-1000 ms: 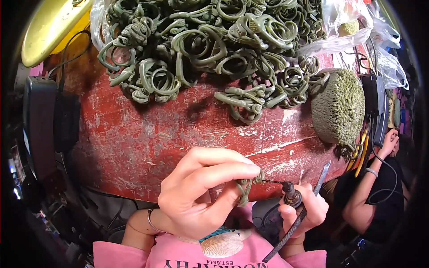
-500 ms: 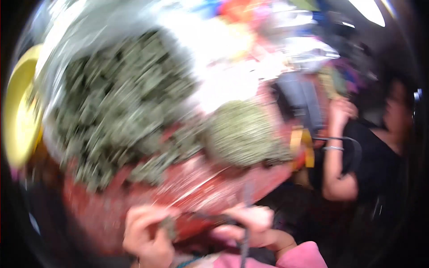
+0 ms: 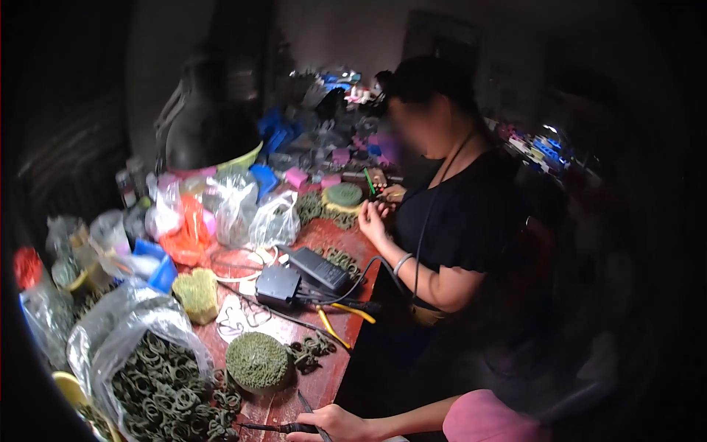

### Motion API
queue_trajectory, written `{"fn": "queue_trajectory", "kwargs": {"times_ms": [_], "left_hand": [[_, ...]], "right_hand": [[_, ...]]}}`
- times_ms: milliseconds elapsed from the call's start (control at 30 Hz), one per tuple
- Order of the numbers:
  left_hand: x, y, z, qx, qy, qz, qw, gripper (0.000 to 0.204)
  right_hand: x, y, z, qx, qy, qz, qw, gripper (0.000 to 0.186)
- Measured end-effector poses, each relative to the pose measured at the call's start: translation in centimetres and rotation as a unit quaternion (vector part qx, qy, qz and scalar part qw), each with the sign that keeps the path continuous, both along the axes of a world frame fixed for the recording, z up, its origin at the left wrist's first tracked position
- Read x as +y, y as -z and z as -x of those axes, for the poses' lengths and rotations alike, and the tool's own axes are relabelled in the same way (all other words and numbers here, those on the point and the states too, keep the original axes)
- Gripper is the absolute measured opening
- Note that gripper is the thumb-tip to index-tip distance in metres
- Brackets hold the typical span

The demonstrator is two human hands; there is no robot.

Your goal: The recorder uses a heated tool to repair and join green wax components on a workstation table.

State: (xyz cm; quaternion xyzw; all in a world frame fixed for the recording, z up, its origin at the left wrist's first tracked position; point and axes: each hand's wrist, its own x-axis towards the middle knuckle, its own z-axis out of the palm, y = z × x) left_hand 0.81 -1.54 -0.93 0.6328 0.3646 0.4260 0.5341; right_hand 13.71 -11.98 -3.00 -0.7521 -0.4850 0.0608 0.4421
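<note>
My right hand (image 3: 335, 425) comes in at the bottom edge from a pink sleeve (image 3: 492, 418). It is closed around a black pen-shaped tool (image 3: 283, 427) with a thin point directed left. A slim grey metal tool (image 3: 304, 401) also passes through the same hand; its kind I cannot make out. My left hand is out of the picture. Just beyond my right hand stands a round green block (image 3: 258, 361) with a rough, pitted top. Many dark green rings (image 3: 158, 387) fill a clear plastic bag (image 3: 110, 324) at the left, and some lie loose beside it.
Yellow-handled pliers (image 3: 346, 324) lie near the red table's (image 3: 335, 372) right edge, by black power boxes (image 3: 302, 276) with cables. A yellowish block (image 3: 196, 295) and plastic bags (image 3: 247, 206) stand farther back. A co-worker (image 3: 442, 214) in black works at the far right side.
The view has swung up and right, out of a blur, now showing more of the table and the co-worker. My left hand, which held a small green piece, has left the picture.
</note>
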Motion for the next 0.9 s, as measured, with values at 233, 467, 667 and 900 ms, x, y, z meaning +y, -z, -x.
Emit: {"fn": "queue_trajectory", "kwargs": {"times_ms": [233, 467, 667, 900], "left_hand": [[-0.2, -0.2, 0.3, -0.02, 0.018, -0.013, 1.0, 0.023], [0.0, 0.3, 0.4, -0.031, 0.033, -0.039, 0.998, 0.023], [-0.3, 0.4, 0.9, -0.036, 0.037, -0.027, 0.998, 0.023], [-0.6, 0.3, 1.9, -0.015, 0.024, 0.02, 0.999, 0.021]], "right_hand": [[0.1, 0.5, 0.4, 0.002, 0.015, -0.031, 0.999, 0.024], [0.5, 1.4, -0.7, 0.054, 0.049, -0.046, 0.996, 0.032], [-0.4, 1.2, -2.2, -0.094, 0.135, 0.013, 0.986, 0.04], [-0.2, 0.8, -2.7, -0.153, 0.141, 0.065, 0.976, 0.041]]}}
